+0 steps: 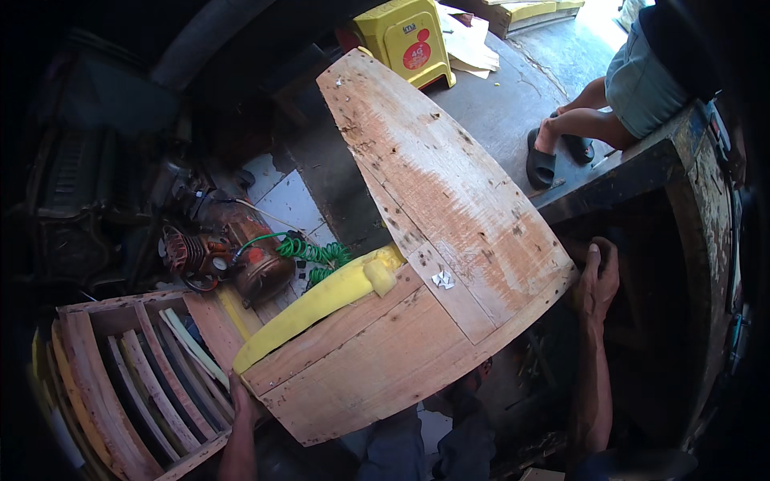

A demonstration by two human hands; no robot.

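A broad, curved wooden panel (417,345) made of joined boards lies tilted across the middle, above my legs. It is dotted with small dark marks. Along its left side runs a strip of yellow foam (317,313), with a small foam piece (379,278) on top near the strip's far end. My left hand (243,398) is closed on the panel's near left corner, its fingers partly hidden. At the right corner, my right hand (597,280) has its fingers curled in against the edge; the panel's border hides part of the grip.
A slatted wooden frame (148,311) stands at the lower left. Beyond it sit a rusty air compressor (261,264) and a coiled green hose (317,252). A yellow plastic stool (405,36) is at the back. On the right, a person (634,96) sits on a worn bench edge (618,172).
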